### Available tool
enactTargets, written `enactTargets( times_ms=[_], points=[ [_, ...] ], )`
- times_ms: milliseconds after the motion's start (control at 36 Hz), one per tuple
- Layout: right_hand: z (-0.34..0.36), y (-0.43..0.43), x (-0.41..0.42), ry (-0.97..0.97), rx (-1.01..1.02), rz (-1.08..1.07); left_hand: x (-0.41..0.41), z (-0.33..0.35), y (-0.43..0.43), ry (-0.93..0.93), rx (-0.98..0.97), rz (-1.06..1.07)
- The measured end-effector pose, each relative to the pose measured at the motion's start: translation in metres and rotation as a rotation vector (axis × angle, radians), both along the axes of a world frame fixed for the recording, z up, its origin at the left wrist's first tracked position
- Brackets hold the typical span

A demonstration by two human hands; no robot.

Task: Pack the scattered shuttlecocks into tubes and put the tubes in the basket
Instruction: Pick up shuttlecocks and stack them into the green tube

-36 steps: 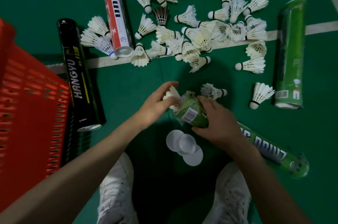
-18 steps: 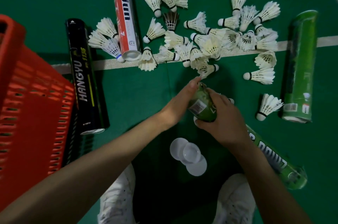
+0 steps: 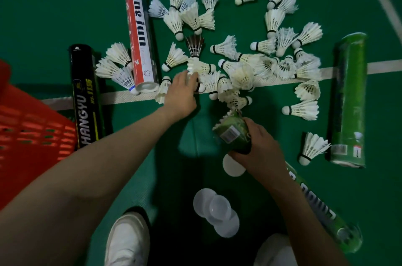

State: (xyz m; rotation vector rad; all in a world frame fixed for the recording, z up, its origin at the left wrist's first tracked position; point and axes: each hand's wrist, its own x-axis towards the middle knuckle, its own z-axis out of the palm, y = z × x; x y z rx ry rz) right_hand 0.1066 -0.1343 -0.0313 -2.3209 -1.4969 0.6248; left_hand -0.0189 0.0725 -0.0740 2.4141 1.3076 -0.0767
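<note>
My right hand (image 3: 261, 148) grips a green tube (image 3: 233, 135) near its open end, and white feathers stick out of the mouth. My left hand (image 3: 180, 94) reaches forward into the pile of white shuttlecocks (image 3: 243, 70) on the green floor. Its fingers close over one shuttlecock (image 3: 201, 87) on the white line, whose cork shows beside the hand. The red basket (image 3: 28, 126) stands at the left edge.
A black tube (image 3: 86, 96) and a red-and-white tube (image 3: 140, 33) lie to the left of the pile. One green tube (image 3: 350, 100) lies at the right, another (image 3: 322, 213) under my right forearm. Clear lids (image 3: 215, 209) lie between my white shoes (image 3: 128, 239).
My left hand has left the mouth of the green tube and moved forward and left to the pile. The shuttlecock it pushed now sits in the tube. My right hand keeps the tube.
</note>
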Motion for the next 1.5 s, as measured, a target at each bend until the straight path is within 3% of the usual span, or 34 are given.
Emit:
enactTargets(
  times_ms=[194, 361, 444, 583, 722, 778, 1028, 1167, 1250, 1389, 1500],
  points=[
    [-0.001, 0.000, 0.002, 0.013, 0.013, -0.006, -0.006, -0.010, 0.005, 0.213, 0.126, -0.051],
    [0.000, -0.003, -0.001, 0.042, 0.033, -0.004, -0.022, -0.016, -0.014, 0.095, 0.159, -0.088],
    [0.004, -0.004, -0.004, 0.068, 0.016, -0.006, -0.026, -0.012, -0.025, -0.094, 0.088, -0.031],
    [0.007, -0.009, -0.006, 0.067, -0.042, 0.004, -0.029, 0.020, -0.049, -0.560, -0.256, 0.129],
    [0.005, -0.019, -0.011, 0.074, -0.044, 0.008, -0.038, 0.050, -0.067, -0.882, -0.949, 0.453],
    [0.004, -0.022, -0.013, 0.064, -0.033, 0.029, -0.042, 0.058, -0.073, -0.832, -0.971, 0.382],
    [0.011, -0.032, -0.018, 0.075, 0.044, 0.041, -0.047, 0.067, -0.086, -0.651, -0.708, 0.194],
    [0.014, -0.036, -0.021, 0.084, 0.033, 0.051, -0.047, 0.070, -0.097, -0.571, -0.917, 0.082],
    [0.016, -0.037, -0.023, 0.088, 0.031, 0.051, -0.043, 0.067, -0.109, -0.623, -1.027, 0.102],
    [0.019, -0.038, -0.022, 0.101, 0.035, 0.040, -0.039, 0.067, -0.120, -0.733, -1.052, 0.194],
    [0.021, -0.041, -0.024, 0.112, 0.053, 0.056, -0.034, 0.072, -0.128, -0.703, -1.062, 0.171]
  ],
)
